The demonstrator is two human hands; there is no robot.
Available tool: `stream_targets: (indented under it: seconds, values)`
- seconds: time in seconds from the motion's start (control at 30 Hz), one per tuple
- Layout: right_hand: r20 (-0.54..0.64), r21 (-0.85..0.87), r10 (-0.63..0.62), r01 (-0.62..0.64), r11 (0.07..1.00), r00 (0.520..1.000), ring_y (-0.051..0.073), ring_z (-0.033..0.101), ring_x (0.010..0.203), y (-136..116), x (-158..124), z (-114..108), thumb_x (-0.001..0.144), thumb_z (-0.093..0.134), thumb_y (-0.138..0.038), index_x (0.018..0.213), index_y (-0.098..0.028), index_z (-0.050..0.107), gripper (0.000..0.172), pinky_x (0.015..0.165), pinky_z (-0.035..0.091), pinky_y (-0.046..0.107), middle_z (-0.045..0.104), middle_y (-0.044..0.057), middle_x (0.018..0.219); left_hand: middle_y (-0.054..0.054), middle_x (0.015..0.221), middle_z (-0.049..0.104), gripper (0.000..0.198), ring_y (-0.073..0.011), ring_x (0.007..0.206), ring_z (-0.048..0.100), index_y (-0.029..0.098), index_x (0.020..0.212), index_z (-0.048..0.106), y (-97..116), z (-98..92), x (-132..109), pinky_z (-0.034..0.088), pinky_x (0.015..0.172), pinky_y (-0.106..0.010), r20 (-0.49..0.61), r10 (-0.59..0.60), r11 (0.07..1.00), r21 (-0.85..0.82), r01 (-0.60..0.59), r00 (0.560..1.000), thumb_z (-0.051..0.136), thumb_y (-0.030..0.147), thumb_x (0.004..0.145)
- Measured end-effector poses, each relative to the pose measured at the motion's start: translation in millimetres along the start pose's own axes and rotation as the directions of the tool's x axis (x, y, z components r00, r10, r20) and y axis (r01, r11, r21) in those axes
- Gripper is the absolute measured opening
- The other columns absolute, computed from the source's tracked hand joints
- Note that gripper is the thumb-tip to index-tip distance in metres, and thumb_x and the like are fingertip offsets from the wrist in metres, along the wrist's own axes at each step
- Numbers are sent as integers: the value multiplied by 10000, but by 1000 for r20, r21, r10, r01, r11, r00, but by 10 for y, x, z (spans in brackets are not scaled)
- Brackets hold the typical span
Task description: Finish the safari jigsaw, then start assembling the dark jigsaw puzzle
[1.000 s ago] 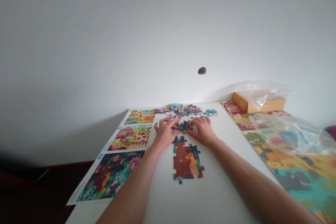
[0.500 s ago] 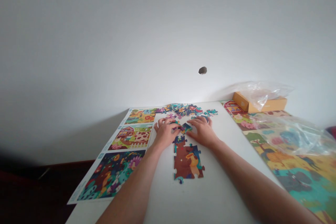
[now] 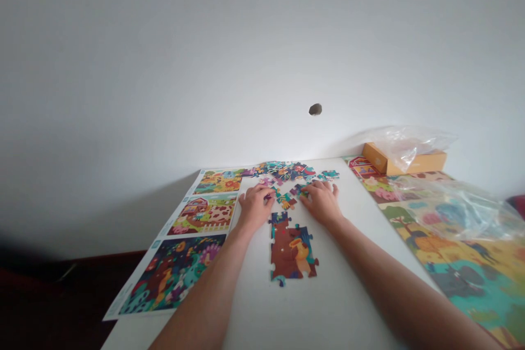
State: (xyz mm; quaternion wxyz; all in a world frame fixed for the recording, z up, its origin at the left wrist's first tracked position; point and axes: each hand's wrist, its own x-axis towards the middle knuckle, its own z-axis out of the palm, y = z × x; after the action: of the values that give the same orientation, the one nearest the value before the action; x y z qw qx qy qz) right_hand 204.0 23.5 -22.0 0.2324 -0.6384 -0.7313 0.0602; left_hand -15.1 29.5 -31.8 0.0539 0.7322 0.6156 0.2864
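Note:
Both my hands rest on the white table [image 3: 353, 306] among loose jigsaw pieces. My left hand [image 3: 254, 206] lies curled, its fingertips on a small piece near the pile. My right hand [image 3: 324, 200] pinches a dark blue piece [image 3: 298, 190] at its fingertips. Between the two hands lies a loose teal and orange piece [image 3: 285, 200]. Just nearer to me sits a joined patch of puzzle [image 3: 292, 247], brown with an orange pot. A heap of loose pieces [image 3: 287, 170] spreads along the table's far edge.
A sheet with three printed reference pictures [image 3: 192, 240] lies along the left edge of the table. A large finished puzzle [image 3: 459, 246] covers the right side, partly under a clear plastic bag [image 3: 455, 202]. An orange box [image 3: 410, 161] stands by the wall.
My hands have drawn apart and shifted slightly toward the far pile. The pieces they held together now lie separated, one still at my right fingertips.

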Motion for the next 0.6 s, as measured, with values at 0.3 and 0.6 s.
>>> stream_targets:
  seconds: [0.3, 0.6]
  values:
    - [63, 48, -226, 223, 974, 972, 331, 443, 1299, -59, -64, -18, 896, 637, -533, 1192, -378, 708, 341, 1141, 160, 670, 608, 30, 1381, -23, 1121, 734, 229, -219, 1102, 640, 266, 1017, 752, -2, -10, 23, 470, 1022, -374, 3, 114, 989, -91, -114, 993, 676, 143, 840]
    - [65, 29, -147, 145, 989, 987, 345, 438, 1295, -51, -54, -6, 890, 666, -500, 1094, -397, 758, 246, 1133, 119, 714, 608, 18, 1385, -31, 1086, 712, 227, -214, 1094, 644, 255, 1011, 748, -29, 8, 32, 490, 1019, -369, -34, 132, 983, -122, -135, 991, 680, 137, 830]
